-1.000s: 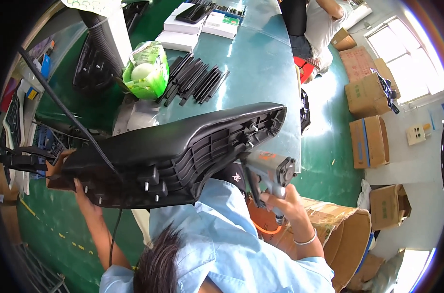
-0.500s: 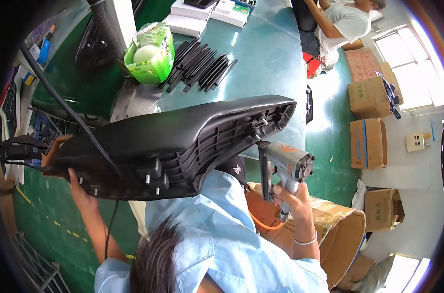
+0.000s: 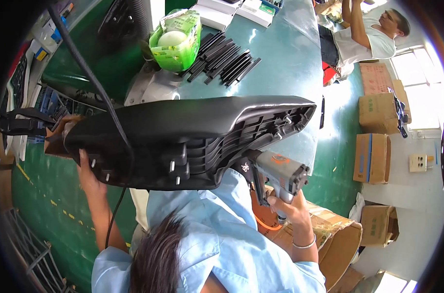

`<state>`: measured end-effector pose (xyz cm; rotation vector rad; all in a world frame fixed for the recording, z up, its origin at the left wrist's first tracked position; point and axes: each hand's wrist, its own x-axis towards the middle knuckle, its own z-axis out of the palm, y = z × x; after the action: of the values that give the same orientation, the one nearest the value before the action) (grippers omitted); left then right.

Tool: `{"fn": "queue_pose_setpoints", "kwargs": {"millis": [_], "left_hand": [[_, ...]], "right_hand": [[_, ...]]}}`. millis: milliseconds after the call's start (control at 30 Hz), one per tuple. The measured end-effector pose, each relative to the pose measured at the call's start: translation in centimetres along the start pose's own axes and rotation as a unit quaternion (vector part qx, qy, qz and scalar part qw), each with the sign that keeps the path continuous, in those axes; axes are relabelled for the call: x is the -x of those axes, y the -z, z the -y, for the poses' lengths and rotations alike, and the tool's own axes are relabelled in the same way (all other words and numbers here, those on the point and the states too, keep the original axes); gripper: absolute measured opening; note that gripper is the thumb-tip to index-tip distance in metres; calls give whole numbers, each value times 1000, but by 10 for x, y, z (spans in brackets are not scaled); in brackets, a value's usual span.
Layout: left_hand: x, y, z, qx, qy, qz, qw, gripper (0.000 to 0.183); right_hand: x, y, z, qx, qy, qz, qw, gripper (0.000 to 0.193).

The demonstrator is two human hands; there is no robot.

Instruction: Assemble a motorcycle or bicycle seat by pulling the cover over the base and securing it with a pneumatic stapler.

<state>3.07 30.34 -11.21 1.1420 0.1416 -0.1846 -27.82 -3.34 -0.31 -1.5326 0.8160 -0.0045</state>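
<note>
A long black motorcycle-type seat (image 3: 173,117) is held up in front of my body, its ribbed plastic underside with metal studs turned partly toward me. My left hand (image 3: 89,176) grips its left end, thumb on the near side, with the other fingers hidden behind it. My right hand (image 3: 294,209) is wrapped round the handle of a grey air staple gun (image 3: 283,171). The gun's nose is by the lower edge of the seat's underside; whether it touches cannot be seen. An orange air hose (image 3: 266,223) hangs below the gun.
Several black strips (image 3: 227,61) and a green bag (image 3: 175,49) lie on the green table (image 3: 280,63). A black cable (image 3: 92,78) hangs across the seat. An open cardboard box (image 3: 329,234) stands by my right arm. Another person (image 3: 361,39) is at the far right.
The view has swung, so the table and seat appear farther right. The staple gun has moved left along the seat, its nose closer to the middle of the underside. Both hands keep their grips.
</note>
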Motion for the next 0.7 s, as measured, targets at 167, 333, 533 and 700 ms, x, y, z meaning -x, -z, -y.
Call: {"fn": "queue_pose_setpoints", "kwargs": {"millis": [167,333,533,700], "left_hand": [[2,-3,0,1,5,-20,1000,41],[11,-21,3,-14,-14,3,1000,49],[15,-24,5,-35,-11,8,999,56],[20,-31,8,-3,-24,-24,999,59]], "right_hand": [[-6,-8,1,36,-28,8,999,25],[-3,-15,7,1,-5,60,998,26],[-7,5,8,-47,-78,146,985,21],[-12,8,14,44,-90,180,978,23]]}}
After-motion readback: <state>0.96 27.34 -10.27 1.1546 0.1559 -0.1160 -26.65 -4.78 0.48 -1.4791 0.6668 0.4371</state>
